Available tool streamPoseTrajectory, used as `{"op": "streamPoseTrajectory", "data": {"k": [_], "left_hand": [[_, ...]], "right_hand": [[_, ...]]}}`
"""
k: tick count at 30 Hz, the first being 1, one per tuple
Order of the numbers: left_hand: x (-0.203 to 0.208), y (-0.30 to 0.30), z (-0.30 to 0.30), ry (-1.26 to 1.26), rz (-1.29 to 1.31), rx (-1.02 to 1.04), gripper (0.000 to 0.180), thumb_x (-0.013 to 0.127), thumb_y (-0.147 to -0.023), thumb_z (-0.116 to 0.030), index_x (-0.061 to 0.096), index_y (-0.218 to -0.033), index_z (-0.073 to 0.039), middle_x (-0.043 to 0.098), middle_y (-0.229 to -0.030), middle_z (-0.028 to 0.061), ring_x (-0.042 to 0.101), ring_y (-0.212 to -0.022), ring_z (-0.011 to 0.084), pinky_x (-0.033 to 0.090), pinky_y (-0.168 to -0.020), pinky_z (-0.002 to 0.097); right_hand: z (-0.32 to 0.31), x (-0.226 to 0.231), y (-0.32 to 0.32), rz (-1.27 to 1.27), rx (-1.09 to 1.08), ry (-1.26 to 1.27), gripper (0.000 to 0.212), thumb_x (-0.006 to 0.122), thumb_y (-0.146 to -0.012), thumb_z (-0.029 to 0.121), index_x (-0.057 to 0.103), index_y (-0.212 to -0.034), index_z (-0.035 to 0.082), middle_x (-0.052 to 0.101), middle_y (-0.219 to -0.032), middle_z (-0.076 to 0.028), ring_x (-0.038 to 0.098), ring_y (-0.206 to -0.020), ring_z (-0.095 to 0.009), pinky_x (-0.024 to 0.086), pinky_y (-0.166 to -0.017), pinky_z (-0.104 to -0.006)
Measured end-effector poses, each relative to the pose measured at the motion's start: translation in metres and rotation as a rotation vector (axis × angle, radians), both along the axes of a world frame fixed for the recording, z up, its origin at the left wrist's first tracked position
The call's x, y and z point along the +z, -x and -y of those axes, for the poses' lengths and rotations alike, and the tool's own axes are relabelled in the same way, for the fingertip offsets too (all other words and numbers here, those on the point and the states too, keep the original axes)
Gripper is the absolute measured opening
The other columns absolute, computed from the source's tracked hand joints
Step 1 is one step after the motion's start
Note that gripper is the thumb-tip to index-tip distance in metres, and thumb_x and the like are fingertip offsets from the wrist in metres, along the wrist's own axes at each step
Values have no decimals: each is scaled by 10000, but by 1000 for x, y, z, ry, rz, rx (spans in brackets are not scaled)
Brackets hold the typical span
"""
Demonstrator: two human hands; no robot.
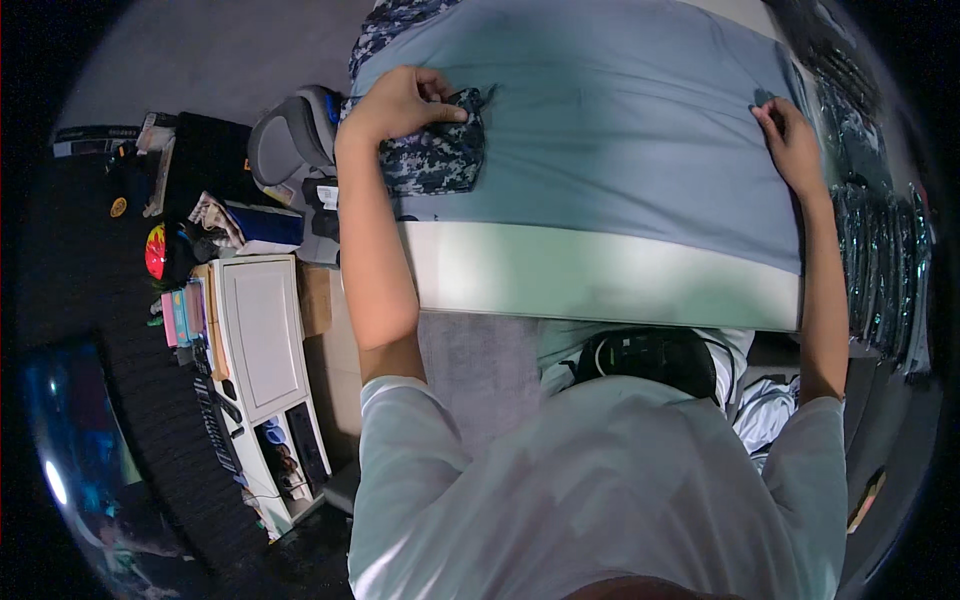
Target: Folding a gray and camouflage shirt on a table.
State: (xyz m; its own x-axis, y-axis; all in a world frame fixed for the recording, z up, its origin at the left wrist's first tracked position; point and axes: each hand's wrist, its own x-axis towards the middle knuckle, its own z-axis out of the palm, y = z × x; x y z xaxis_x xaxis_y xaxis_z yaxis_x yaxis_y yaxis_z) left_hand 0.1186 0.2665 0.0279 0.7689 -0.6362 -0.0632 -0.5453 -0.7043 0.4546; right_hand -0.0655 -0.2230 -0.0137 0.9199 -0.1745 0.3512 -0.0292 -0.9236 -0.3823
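A large grey-blue cloth (620, 140) lies spread over a white table (600, 270), with light creases running across it. On its left side is a piece of dark camouflage cloth (435, 165), shaped like a short sleeve. My left hand (400, 105) is closed over the upper part of that piece, thumb and fingers pinching the fabric. Out at the right edge of the grey-blue cloth, my right hand (790, 145) pinches the material between thumb and forefinger. More camouflage fabric (390, 30) shows at the far left corner.
Stacks of items in shiny clear plastic bags (880, 260) line the table's right side. A grey chair (290, 140) stands to the left, beyond a white cabinet (260, 340). A dark screen (95, 470) is at the lower left. White cloth (768, 410) lies below the table's near edge.
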Motion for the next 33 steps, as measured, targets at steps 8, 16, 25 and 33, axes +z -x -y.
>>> {"op": "streamPoseTrajectory", "data": {"k": [8, 16, 25, 33], "left_hand": [[-32, -15, -1, 242, 80, 252, 308, 879, -725, -317, 737, -773, -48, 578, -617, -6, 503, -578, 86, 393, -540, 269], [-13, 2, 12, 290, 271, 190, 455, 809, -759, -502, 744, -789, -53, 683, -720, 95, 646, -669, 242, 498, -631, 348], [-9, 31, 39, 31, 474, 126, 417, 722, -699, -297, 660, -1064, -107, 714, -898, 173, 680, -900, 381, 534, -797, 498], [-20, 32, 56, 21, 501, 176, 408, 689, -706, -119, 652, -1112, -134, 716, -915, 159, 683, -914, 381, 536, -802, 505]], "right_hand": [[10, 0, 6, -66, -114, -49, 401, 658, -960, 388, 628, -971, -11, 648, -806, -183, 591, -702, -335, 484, -691, -381], [36, -4, 6, -73, -292, 81, 545, 579, -968, 525, 726, -1007, 2, 696, -955, -257, 673, -927, -432, 519, -815, -465], [-26, 32, -2, -18, -193, 412, 430, 618, -962, 431, 734, -957, 17, 693, -981, -225, 659, -923, -415, 514, -816, -480], [-204, 33, -71, 68, 755, 15, 150, 660, -852, 94, 700, -971, 11, 675, -1006, -173, 614, -1005, -366, 490, -891, -433]]}}
